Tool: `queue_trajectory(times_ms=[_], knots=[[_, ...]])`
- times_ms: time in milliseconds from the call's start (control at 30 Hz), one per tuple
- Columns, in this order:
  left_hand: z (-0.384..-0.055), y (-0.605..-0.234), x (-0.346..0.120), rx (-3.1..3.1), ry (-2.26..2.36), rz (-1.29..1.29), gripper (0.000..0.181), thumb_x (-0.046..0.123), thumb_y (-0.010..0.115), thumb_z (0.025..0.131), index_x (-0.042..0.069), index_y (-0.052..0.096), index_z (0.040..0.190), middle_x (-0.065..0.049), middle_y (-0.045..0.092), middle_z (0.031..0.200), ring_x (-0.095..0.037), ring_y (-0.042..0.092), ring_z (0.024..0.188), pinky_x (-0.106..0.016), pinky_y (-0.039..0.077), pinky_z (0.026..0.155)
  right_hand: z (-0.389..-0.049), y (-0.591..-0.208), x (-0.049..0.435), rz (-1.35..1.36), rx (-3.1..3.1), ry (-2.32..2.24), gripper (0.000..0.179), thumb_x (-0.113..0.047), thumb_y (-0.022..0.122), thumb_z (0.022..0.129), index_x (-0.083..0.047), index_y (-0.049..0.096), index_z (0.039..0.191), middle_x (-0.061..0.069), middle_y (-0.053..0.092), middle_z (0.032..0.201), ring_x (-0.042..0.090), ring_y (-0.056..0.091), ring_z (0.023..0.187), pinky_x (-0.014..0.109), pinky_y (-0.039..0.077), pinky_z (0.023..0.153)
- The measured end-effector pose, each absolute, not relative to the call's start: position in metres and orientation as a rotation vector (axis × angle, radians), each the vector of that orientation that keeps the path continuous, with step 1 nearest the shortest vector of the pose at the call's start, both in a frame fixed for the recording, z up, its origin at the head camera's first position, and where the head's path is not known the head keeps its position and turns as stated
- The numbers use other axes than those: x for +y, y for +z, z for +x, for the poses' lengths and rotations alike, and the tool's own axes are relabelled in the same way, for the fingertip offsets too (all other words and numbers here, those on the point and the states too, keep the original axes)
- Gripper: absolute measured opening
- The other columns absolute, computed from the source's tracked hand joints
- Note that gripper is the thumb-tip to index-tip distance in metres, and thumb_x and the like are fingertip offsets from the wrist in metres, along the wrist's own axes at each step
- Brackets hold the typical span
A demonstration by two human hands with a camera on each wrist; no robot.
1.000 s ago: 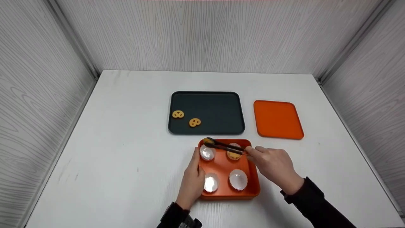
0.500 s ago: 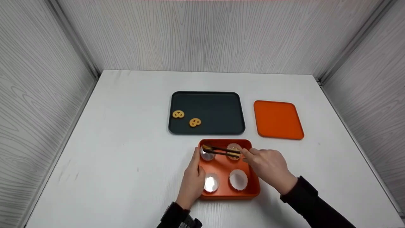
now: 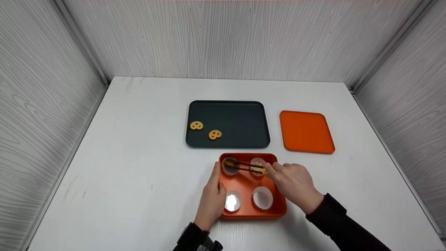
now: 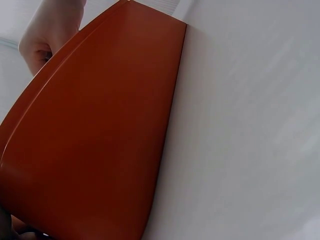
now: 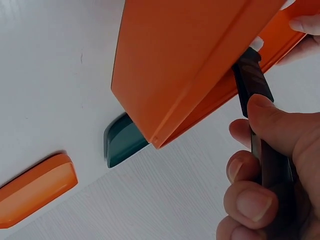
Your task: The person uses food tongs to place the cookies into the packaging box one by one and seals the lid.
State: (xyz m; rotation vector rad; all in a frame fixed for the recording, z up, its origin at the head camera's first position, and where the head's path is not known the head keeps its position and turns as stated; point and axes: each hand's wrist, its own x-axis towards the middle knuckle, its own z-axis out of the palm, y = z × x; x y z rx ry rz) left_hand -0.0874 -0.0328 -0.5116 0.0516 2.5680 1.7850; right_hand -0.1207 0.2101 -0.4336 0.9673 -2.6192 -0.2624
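Note:
My left hand (image 3: 212, 195) grips the left wall of an orange box (image 3: 244, 183), thumb over the rim. My right hand (image 3: 296, 184) holds black tongs (image 5: 254, 80) by the handle, reaching leftward over the box. At the tongs' tips a small yellow-brown cookie (image 3: 227, 163) sits low in the back left paper cup (image 3: 230, 172), partly hidden by the tips. Beneath the tongs, the back right cup has a cookie (image 3: 258, 170) in it. Nearer the front, a white paper cup (image 3: 263, 198) stands on the right and another cup (image 3: 232, 201) on the left.
Beyond the box lies a dark green tray (image 3: 240, 122) bearing a pretzel-shaped cookie (image 3: 196, 125) and a second pretzel-shaped cookie (image 3: 215, 134). A flat orange tray (image 3: 306, 132) lies to its right. Wood-grain panels (image 3: 223, 42) enclose the white table (image 3: 146, 150) at the back and sides.
My right hand has moved slightly left, and the tongs' tips have lowered with the cookie from the box's back rim into the back left cup. My left hand has stayed in place.

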Motion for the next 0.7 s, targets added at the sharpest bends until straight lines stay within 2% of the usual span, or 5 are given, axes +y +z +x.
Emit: queue_trajectory(times_ms=[300,533,700], knots=[[-0.0874,-0.5112,-0.0326,2.566,1.786,0.046,0.066,0.0,0.043,0.103,0.006,0.019,0.164,-0.012,0.023,0.169,-0.024,0.023,0.154,-0.046,0.024,0.124,-0.1196,-0.4346,0.2099,0.956,-2.623,-0.27,0.042,-0.018,0.085,0.084,-0.013,0.075,0.124,0.002,0.051,0.066,0.015,0.034,0.048,0.021,0.03,0.042],[-0.0869,-0.5117,-0.0333,2.571,1.794,0.065,0.065,0.0,0.043,0.103,0.006,0.019,0.164,-0.011,0.022,0.169,-0.023,0.023,0.154,-0.045,0.025,0.124,-0.1177,-0.4363,0.2137,0.975,-2.525,-0.213,0.04,-0.027,0.087,0.081,-0.009,0.076,0.115,0.005,0.058,0.068,0.017,0.042,0.045,0.024,0.039,0.041],[-0.0865,-0.5118,-0.0333,2.576,1.794,0.064,0.066,-0.001,0.043,0.103,0.006,0.019,0.164,-0.012,0.023,0.168,-0.024,0.023,0.154,-0.045,0.025,0.124,-0.1162,-0.4341,0.2158,0.976,-2.523,-0.197,0.04,-0.026,0.089,0.079,-0.009,0.075,0.113,0.005,0.06,0.069,0.018,0.042,0.045,0.024,0.04,0.042]])
